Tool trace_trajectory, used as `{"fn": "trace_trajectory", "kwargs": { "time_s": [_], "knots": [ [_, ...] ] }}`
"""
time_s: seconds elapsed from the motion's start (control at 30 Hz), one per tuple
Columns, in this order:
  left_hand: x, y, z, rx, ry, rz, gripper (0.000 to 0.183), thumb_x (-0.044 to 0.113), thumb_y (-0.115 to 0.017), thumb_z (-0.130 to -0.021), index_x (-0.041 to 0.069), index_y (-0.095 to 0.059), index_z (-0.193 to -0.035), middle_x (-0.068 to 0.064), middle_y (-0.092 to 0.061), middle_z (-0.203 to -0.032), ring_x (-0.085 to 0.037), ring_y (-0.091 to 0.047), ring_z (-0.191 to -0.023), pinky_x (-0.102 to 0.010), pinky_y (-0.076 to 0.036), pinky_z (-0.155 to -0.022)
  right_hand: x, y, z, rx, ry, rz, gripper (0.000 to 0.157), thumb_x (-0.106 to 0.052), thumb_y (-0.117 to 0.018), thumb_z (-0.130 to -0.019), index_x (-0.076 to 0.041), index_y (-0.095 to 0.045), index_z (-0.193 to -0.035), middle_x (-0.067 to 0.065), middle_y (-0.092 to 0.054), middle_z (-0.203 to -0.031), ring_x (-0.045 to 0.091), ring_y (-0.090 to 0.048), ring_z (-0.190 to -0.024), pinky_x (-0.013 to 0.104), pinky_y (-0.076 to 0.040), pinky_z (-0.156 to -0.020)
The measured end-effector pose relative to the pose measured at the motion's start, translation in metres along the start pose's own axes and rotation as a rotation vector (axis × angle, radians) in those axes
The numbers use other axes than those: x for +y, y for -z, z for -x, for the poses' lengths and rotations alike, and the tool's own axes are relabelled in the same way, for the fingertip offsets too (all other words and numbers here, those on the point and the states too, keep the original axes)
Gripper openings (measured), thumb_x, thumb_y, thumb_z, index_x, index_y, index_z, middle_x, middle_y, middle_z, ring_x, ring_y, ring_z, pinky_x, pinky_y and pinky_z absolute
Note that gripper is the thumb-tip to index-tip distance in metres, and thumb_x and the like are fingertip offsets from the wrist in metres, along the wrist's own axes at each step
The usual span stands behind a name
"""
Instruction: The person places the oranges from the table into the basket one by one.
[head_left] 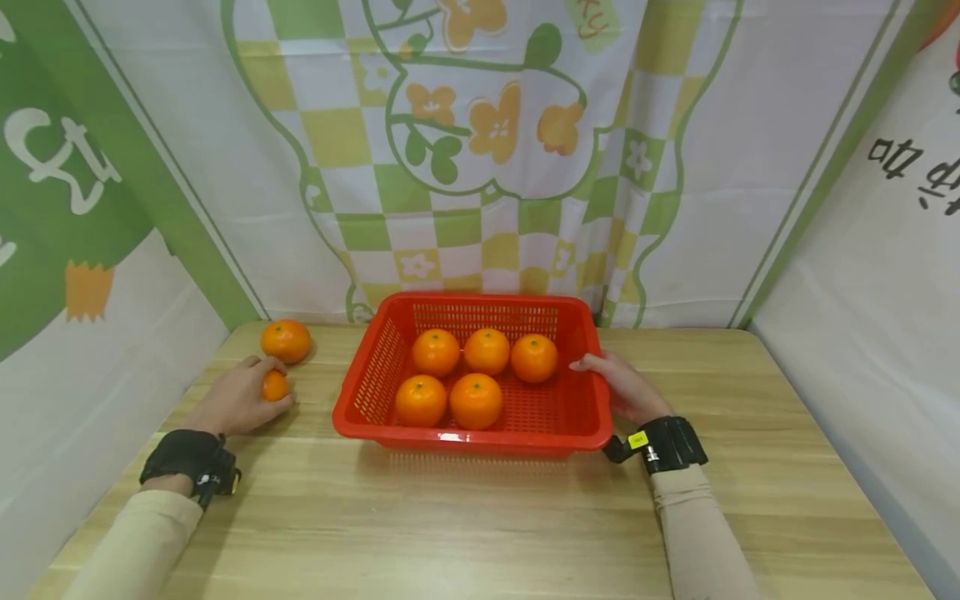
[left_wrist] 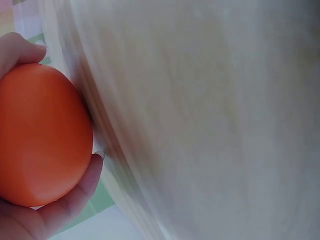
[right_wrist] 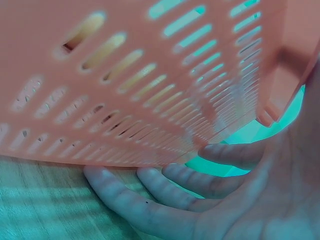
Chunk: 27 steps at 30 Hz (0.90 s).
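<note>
My left hand point(head_left: 243, 396) grips an orange point(head_left: 275, 386) at the left of the table, thumb on one side and fingers on the other. In the left wrist view the orange point(left_wrist: 45, 135) fills the space between thumb and fingers. Just beyond this hand lies another orange point(head_left: 286, 341). A red slotted plastic basket point(head_left: 495, 439) stands in the middle with several oranges point(head_left: 476, 401) in it. My right hand point(head_left: 626, 387) holds its right end, thumb over the rim. In the right wrist view the other fingers point(right_wrist: 135, 202) reach along the basket's underside point(right_wrist: 125, 115).
The wood-grain table point(head_left: 480, 525) is bounded at the back by a patterned curtain point(head_left: 487, 225). Cloth walls point(head_left: 862, 275) rise on both sides. Inside the basket, the oranges sit toward the left and middle.
</note>
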<state>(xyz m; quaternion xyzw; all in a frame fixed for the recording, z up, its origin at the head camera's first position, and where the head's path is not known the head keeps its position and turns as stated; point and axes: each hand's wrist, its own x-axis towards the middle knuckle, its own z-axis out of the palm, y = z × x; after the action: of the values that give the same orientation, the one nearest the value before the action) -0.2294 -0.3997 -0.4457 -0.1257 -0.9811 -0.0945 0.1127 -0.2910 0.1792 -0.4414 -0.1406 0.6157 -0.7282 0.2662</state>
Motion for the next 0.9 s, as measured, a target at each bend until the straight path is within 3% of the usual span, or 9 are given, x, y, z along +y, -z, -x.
{"fn": "trace_trajectory", "kwargs": {
  "time_s": [0.63, 0.9],
  "knots": [
    [0.016, 0.010, -0.007, 0.011, -0.070, 0.020, 0.039, 0.023, -0.074, -0.073, 0.003, -0.056, -0.101, -0.018, -0.053, -0.096, -0.026, -0.051, -0.066, -0.040, -0.044, -0.054, 0.000, 0.001, 0.000, -0.010, 0.009, -0.007, 0.052, -0.013, -0.044, -0.094, 0.010, -0.027, -0.138, 0.038, -0.042, -0.131, 0.051, -0.044, -0.111, 0.051, -0.052, -0.080],
    [0.028, 0.021, -0.012, 0.063, -0.083, 0.029, 0.041, 0.021, -0.074, -0.070, 0.002, -0.057, -0.101, -0.018, -0.055, -0.091, -0.026, -0.051, -0.065, -0.039, -0.044, -0.053, 0.001, 0.002, 0.000, -0.012, 0.007, -0.006, 0.054, -0.014, -0.045, -0.093, 0.010, -0.027, -0.137, 0.038, -0.042, -0.131, 0.051, -0.044, -0.111, 0.051, -0.052, -0.080]
  ]
}}
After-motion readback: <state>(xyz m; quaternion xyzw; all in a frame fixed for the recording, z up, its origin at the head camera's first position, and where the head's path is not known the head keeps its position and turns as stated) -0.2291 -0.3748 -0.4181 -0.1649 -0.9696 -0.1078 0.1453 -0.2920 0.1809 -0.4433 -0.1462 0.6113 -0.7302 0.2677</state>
